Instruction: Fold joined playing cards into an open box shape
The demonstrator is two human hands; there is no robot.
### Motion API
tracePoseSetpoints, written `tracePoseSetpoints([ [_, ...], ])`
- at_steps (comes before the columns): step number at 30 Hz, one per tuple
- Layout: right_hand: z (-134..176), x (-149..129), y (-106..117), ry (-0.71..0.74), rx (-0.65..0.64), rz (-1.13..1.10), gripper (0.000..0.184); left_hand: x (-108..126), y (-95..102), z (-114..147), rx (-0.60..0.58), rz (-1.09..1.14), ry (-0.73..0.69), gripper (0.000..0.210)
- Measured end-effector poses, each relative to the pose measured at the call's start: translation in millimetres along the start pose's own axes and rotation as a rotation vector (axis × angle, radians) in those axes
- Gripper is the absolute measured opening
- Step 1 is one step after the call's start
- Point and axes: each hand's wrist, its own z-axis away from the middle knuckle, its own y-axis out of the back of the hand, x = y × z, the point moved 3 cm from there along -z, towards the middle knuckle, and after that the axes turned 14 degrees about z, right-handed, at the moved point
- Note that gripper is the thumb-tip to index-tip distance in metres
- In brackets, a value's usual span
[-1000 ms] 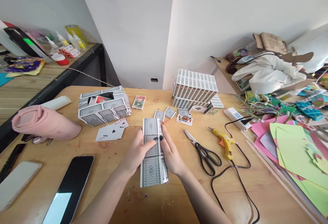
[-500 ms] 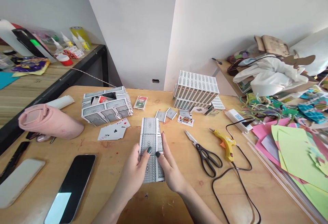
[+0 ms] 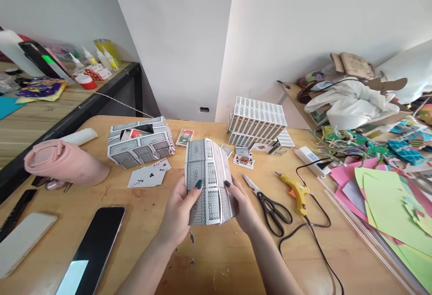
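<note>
Between both hands is a panel of joined playing cards (image 3: 212, 182), backs showing, bent along its length and held above the table. My left hand (image 3: 182, 207) grips its left edge, thumb on the face of it. My right hand (image 3: 241, 203) closes on the right edge, with its thumb pressed near the fold. Behind to the left stands a box made of playing cards (image 3: 141, 144) with an opening in its top. Loose playing cards (image 3: 148, 176) lie face up before it, and a boxed card deck (image 3: 185, 137) rests to its right.
Stacked card decks (image 3: 258, 119) stand at the back right. Scissors (image 3: 272, 210) and a yellow glue gun (image 3: 299, 192) with its cord lie to the right, near a power strip (image 3: 312, 161) and coloured paper (image 3: 388, 209). On the left are a phone (image 3: 96, 245) and a pink roll (image 3: 72, 162).
The card panel has been turned and opened out, so more of its right side shows. My right hand has moved right and up with that edge; my left hand keeps its grip.
</note>
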Motion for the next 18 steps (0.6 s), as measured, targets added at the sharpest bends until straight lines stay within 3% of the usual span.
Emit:
tracePoseSetpoints([
  [2,-1.3,2.5,5.2,-0.179,-0.201,-0.138,0.061,1.4,3.9,-6.5,-0.031,0.001,0.017,0.049],
  [4,-1.8,1.6,10.6,-0.22,-0.246,-0.225,0.064,3.0,8.6,-11.0,-0.053,-0.063,0.045,0.05],
  [7,-3.8,-0.2,15.7,-0.142,-0.144,-0.231,0.071,4.6,13.2,-12.7,-0.09,-0.265,0.081,0.053],
  [9,-4.9,-0.5,17.3,-0.069,-0.038,-0.161,0.077,3.9,14.0,-11.3,-0.101,-0.432,0.045,0.066],
  [13,-5.1,-1.1,17.0,0.039,0.078,-0.027,0.084,-2.7,14.3,-7.2,0.04,-0.752,-0.092,0.105],
  [15,-4.1,-2.0,16.8,0.075,0.106,-0.002,0.089,-7.2,13.3,-5.6,0.085,-0.806,-0.097,0.107],
  [18,-1.9,-2.7,16.0,0.084,0.102,-0.011,0.094,-10.9,10.5,-3.5,0.049,-0.823,-0.052,0.101],
])
